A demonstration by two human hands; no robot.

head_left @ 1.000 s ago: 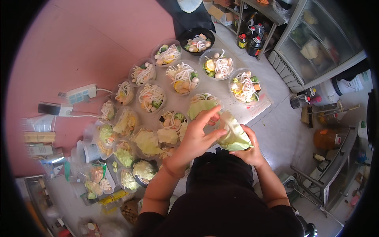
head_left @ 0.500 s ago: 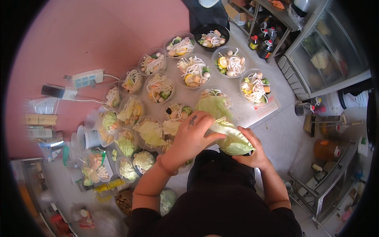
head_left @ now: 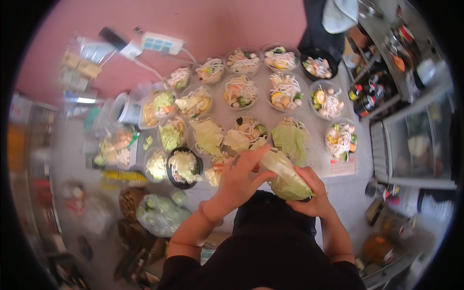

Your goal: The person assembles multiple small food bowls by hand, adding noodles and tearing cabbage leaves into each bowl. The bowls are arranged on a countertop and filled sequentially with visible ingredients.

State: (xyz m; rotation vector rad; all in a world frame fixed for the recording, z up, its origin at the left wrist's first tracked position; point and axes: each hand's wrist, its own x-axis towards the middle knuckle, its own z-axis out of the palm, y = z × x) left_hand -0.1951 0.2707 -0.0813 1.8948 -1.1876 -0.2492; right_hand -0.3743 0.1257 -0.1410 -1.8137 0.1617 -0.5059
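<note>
A pale green chunk of cabbage [head_left: 289,180] is held between my hands at the table's near side. My right hand [head_left: 315,194] wraps round its right end and underside. With thumb and fingers, my left hand [head_left: 244,170] pinches the cabbage's upper left edge. Just beyond lies a loose cabbage leaf [head_left: 290,140] over a clear bowl of noodles and vegetables. Left of it, another bowl [head_left: 246,131] shows noodles, broccoli and a piece of cabbage. Part of a bowl with white noodles and orange strips [head_left: 216,173] is covered by my left hand.
Several clear bowls of noodles, mushrooms and vegetables, such as one bowl [head_left: 285,92], fill the table [head_left: 316,162]. Black bowls [head_left: 184,167] stand near left and far right. A bag of greens [head_left: 162,215] lies below left; a glass-door fridge [head_left: 415,130] stands right.
My view has turned, so the table now appears more level and the bowls sit further right in the picture. Both hands still grip the cabbage, which has tilted, showing more of its outer side.
</note>
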